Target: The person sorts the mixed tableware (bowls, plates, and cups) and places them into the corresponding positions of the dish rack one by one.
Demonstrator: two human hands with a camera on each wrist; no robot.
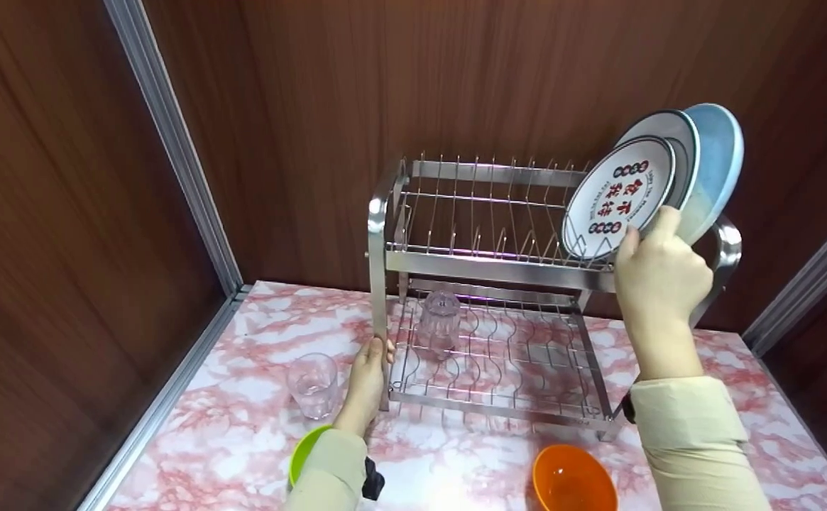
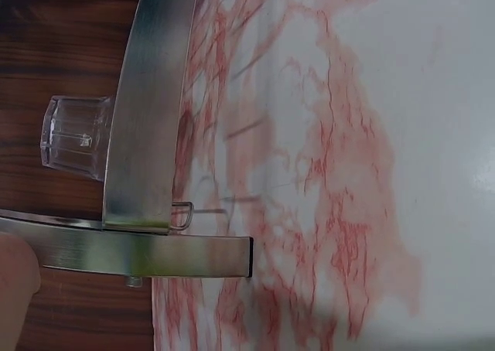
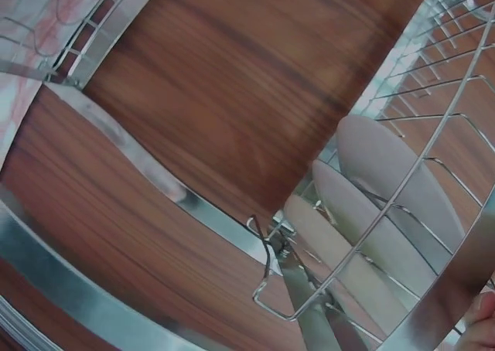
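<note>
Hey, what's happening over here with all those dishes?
A person is busy at a metal dish rack. Their left hand grips its left front leg. Their right hand is up by three plates standing at the right end of the top level; I can't tell whether it's pinching one. One glass is on the bottom level. Another glass, an orange bowl and a green bowl are outside the rack.

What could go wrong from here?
1. The right hand is right at the three leaning plates; a nudge might tip one.
2. The left hand grips a front leg of the rack; a tug could shift it and upset the lower-shelf glass.
3. The left sleeve overlaps the green bowl in the head view; withdrawing might knock it or the tabletop glass.
</note>
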